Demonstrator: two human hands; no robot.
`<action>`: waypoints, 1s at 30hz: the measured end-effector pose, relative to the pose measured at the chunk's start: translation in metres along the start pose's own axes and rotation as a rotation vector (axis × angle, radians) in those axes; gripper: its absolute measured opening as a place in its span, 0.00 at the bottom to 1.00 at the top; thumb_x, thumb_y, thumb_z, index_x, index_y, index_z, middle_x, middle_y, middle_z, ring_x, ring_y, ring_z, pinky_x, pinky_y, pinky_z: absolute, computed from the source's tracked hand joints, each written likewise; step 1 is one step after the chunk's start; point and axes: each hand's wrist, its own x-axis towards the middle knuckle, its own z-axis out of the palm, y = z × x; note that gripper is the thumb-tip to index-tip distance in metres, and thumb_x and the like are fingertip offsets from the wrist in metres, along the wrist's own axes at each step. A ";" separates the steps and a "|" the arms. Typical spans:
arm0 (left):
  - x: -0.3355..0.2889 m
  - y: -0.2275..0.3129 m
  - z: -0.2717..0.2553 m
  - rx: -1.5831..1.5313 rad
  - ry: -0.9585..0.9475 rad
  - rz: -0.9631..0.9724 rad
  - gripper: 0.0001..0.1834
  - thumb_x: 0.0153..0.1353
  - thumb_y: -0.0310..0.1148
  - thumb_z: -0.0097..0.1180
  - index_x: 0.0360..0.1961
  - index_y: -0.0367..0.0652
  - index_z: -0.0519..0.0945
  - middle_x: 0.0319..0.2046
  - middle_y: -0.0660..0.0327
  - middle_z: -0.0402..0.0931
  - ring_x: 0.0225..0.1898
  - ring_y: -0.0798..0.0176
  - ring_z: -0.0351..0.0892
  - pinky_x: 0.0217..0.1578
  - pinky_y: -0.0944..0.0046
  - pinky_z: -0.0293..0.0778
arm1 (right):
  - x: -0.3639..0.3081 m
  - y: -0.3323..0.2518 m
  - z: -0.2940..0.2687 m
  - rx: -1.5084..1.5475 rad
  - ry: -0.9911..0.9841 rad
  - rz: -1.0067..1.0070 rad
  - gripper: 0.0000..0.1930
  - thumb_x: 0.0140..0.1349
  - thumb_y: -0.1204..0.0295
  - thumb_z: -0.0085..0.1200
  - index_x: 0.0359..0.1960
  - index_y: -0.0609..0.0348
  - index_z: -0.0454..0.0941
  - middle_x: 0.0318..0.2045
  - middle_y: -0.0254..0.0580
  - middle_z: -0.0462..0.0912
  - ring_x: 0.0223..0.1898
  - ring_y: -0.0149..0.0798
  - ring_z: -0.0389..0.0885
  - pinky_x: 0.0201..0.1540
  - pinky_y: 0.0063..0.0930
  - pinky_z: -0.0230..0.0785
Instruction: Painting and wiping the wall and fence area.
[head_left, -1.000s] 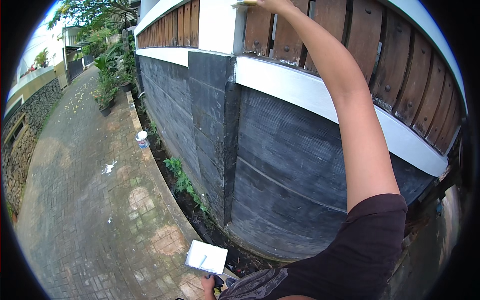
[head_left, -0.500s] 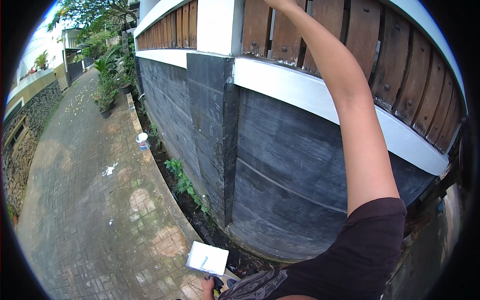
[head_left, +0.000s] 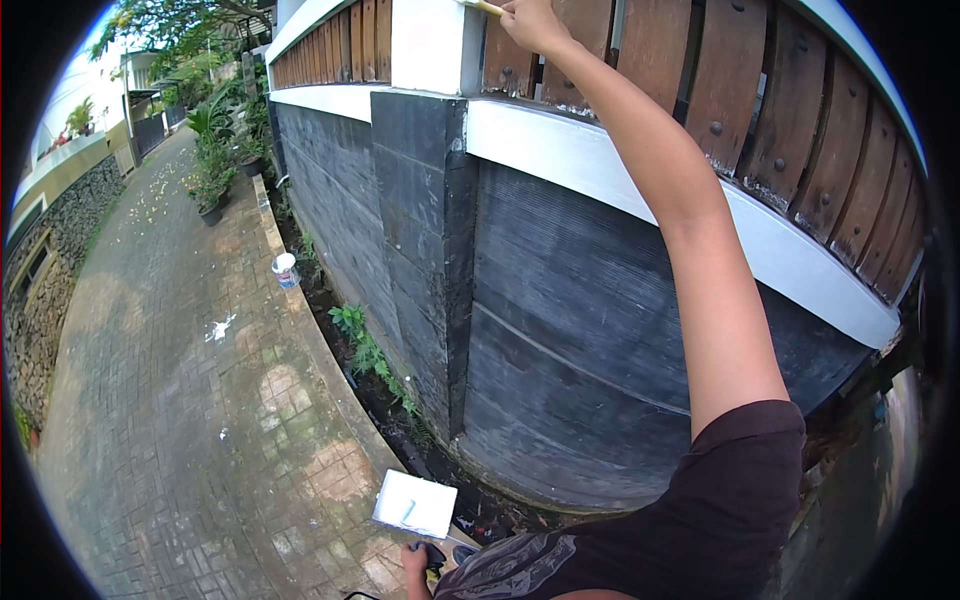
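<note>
At the upper edge, my right hand (head_left: 535,24) is closed round the light wooden handle of a paintbrush (head_left: 486,7). Its head end reaches the corner of the white pillar (head_left: 428,45), partly cut off by the picture's edge. Low down, my left hand (head_left: 412,556) looks closed beside a small dark thing; what it grips is too small to make out. Just beyond that hand, a white paint tray (head_left: 432,490) lies on the kerb, with a pale roller (head_left: 408,511) in it.
A dark stone wall (head_left: 570,300) with a white ledge and brown wooden slats (head_left: 650,60) stands ahead. A ditch with green plants (head_left: 365,345) runs along its foot. On the kerb stands a white paint bucket (head_left: 285,270). A paved lane (head_left: 170,380) lies left.
My right hand has come down and left into view, showing the paintbrush at the pillar. The left hand has shifted slightly upward in the picture. The view has tilted a little.
</note>
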 end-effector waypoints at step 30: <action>-0.018 -0.003 0.019 -0.004 -0.029 0.040 0.25 0.47 0.37 0.59 0.42 0.28 0.76 0.37 0.39 0.78 0.41 0.44 0.79 0.43 0.56 0.73 | -0.084 -0.004 -0.025 0.125 -0.318 -0.144 0.13 0.57 0.64 0.55 0.32 0.61 0.84 0.27 0.56 0.82 0.31 0.49 0.83 0.39 0.36 0.74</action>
